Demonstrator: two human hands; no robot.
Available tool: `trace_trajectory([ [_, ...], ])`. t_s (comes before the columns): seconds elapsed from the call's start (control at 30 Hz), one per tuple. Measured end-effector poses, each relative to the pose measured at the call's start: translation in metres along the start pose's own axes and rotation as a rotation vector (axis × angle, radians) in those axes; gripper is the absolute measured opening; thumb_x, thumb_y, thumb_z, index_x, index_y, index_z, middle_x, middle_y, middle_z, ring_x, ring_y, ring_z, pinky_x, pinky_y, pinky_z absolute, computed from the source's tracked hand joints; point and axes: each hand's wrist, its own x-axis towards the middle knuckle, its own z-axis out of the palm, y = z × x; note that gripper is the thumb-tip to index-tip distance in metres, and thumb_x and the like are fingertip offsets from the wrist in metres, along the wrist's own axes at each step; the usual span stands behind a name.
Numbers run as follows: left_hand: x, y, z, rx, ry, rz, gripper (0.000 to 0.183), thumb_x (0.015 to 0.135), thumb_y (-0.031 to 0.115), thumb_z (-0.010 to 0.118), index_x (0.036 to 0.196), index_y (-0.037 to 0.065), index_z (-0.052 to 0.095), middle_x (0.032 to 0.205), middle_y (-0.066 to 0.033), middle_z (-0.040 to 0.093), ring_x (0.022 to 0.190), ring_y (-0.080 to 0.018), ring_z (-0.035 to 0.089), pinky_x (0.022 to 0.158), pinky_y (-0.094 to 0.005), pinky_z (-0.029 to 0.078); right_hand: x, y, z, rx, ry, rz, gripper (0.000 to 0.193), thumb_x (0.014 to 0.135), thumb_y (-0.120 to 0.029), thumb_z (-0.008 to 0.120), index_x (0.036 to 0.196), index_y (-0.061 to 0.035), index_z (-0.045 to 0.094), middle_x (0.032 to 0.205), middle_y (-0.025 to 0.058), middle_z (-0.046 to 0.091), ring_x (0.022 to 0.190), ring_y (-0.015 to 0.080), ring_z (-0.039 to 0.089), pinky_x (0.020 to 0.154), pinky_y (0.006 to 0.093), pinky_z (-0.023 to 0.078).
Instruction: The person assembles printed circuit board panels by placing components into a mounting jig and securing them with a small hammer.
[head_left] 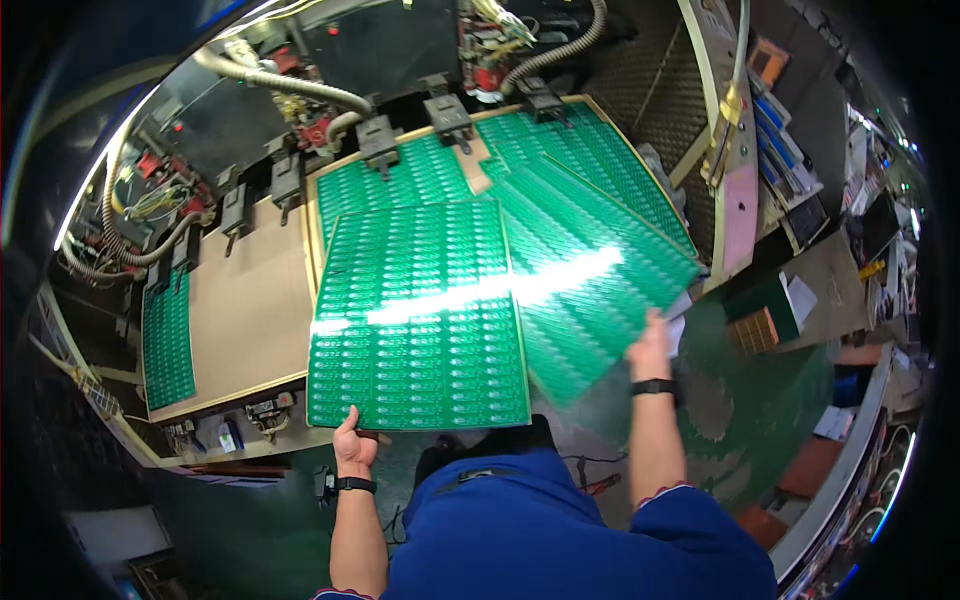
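Over the front of the brown bed [250, 300], the left hand [354, 447] is pinching the lower edge of a green panel [415, 345] while the right hand [650, 347] is grasping a blurred second panel [590, 325], both probably light, stiff, slick and best held by their edges.

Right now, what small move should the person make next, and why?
Probably the right hand should gently turn the slanted green board until its edges line up with the straighter green board: the two sit at clearly different angles, and the left hand holds the straighter one by its near edge.
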Motion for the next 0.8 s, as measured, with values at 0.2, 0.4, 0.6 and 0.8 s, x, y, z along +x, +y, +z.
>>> trace_trajectory([
  [0.2, 0.012, -0.017, -0.061, -0.119, -0.070, -0.085, 0.041, 0.101, 0.008, 0.056, 0.141, 0.002, 0.050, 0.136, -0.0125, 0.059, 0.121, -0.0326, 0.059, 0.106, -0.0511, 0.046, -0.120, -0.252, -0.031, -0.504, 0.207, -0.725, 0.049, 0.107, -0.037, 0.053, 0.131, 0.0056, 0.059, 0.128, 0.0086, 0.063, 0.113, 0.0212, 0.059, 0.100, 0.0378, 0.048],
  [0.4, 0.003, -0.044, -0.072, -0.264, -0.111, -0.154, 0.040, 0.104, 0.018, 0.056, 0.141, 0.004, 0.052, 0.138, -0.0115, 0.060, 0.124, -0.0309, 0.057, 0.110, -0.0487, 0.042, -0.276, -0.418, 0.051, -1.160, 0.011, -1.228, 0.053, 0.106, -0.034, 0.052, 0.139, 0.0082, 0.055, 0.142, 0.0164, 0.058, 0.130, 0.0224, 0.051, 0.113, 0.0345, 0.034],
  [0.6, -0.019, -0.062, -0.055, -0.284, -0.126, -0.054, 0.082, 0.099, 0.068, 0.040, 0.158, 0.012, 0.031, 0.160, -0.0086, 0.036, 0.144, -0.0298, 0.036, 0.119, -0.0517, 0.029, -0.234, -0.375, 0.209, -1.923, -0.051, -1.425, 0.047, 0.107, -0.031, 0.044, 0.140, -0.0005, 0.057, 0.142, 0.0139, 0.058, 0.133, 0.0279, 0.053, 0.116, 0.0373, 0.035],
  [0.8, -0.032, -0.075, -0.034, -0.502, -0.265, -0.015, 0.136, 0.060, 0.105, 0.031, 0.160, 0.012, 0.028, 0.163, -0.0101, 0.033, 0.146, -0.0341, 0.033, 0.120, -0.0587, 0.022, -0.037, -0.162, 0.365, -1.250, -0.923, -0.649, 0.028, 0.106, -0.028, 0.058, 0.111, -0.0042, 0.070, 0.092, -0.0032, 0.066, 0.081, 0.0076, 0.059, 0.076, 0.0231, 0.048],
])
